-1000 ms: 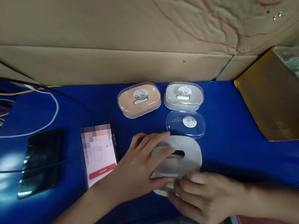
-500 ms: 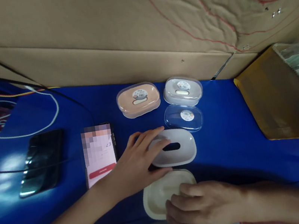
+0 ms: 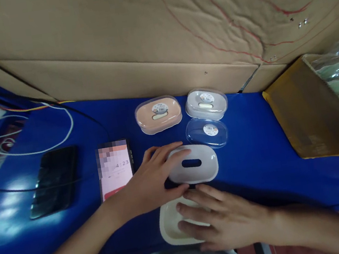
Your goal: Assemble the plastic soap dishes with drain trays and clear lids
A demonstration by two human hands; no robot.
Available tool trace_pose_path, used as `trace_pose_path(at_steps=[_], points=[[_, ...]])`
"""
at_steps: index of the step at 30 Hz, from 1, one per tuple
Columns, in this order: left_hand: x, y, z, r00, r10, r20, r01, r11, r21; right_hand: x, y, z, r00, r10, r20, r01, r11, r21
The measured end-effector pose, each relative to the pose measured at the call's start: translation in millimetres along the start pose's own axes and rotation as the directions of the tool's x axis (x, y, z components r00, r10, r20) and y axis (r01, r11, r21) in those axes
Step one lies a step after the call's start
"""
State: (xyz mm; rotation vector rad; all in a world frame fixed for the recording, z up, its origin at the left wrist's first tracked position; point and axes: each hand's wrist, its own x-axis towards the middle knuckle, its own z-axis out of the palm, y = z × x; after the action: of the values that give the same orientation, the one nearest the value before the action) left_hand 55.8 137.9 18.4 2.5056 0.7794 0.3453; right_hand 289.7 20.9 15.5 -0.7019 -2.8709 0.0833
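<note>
My left hand (image 3: 156,178) rests at the left edge of a light grey oval tray (image 3: 207,161) with a slot in its middle, its fingers on the far rim and its thumb at the near side. Nearer the table's front edge lies a cream oval dish (image 3: 169,226). Over that dish is my right hand (image 3: 218,218), its fingers spread and reaching toward the grey tray's near edge; whether its fingertips touch the tray is not clear. A clear lid (image 3: 194,133) with a round label lies just beyond the tray.
A peach lidded box (image 3: 168,118) and a grey lidded box (image 3: 197,109) stand at the back. Left are a lit phone (image 3: 118,169), a dark phone (image 3: 54,181) and a white cable (image 3: 71,127). A cardboard box (image 3: 310,122) with plastic-wrapped items is at the right.
My right hand has opened from a curled pose, and its fingers have moved up from the cream dish toward the grey tray. My left hand keeps its place on the tray. The view has shifted slightly.
</note>
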Motion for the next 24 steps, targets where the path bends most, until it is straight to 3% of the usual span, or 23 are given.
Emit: trace_pose_path(at_steps=[8, 14, 20, 24], points=[[0.5, 1.3, -1.4, 0.998, -0.006, -0.064, 0.005, 1.0, -0.014, -3.9, 0.1, 9.7, 0.988, 0.064, -0.141, -0.08, 0.991, -0.105], [-1.0, -0.5, -3.0, 0.998, 0.008, -0.061, -0.01, 0.999, -0.035, -7.1, 2.6, 10.1, 0.981, 0.1, -0.169, -0.124, 0.983, -0.133], [-0.1, 5.5, -10.3, 0.992, 0.013, -0.128, -0.021, 0.998, -0.06, -9.0, 19.0, 7.5, 0.958, 0.08, -0.275, -0.117, 0.986, -0.122], [-4.1, 10.8, -12.0, 0.983, 0.01, -0.185, -0.017, 0.999, -0.032, -10.7, 33.2, -3.6, 0.922, 0.142, -0.36, -0.179, 0.981, -0.07]])
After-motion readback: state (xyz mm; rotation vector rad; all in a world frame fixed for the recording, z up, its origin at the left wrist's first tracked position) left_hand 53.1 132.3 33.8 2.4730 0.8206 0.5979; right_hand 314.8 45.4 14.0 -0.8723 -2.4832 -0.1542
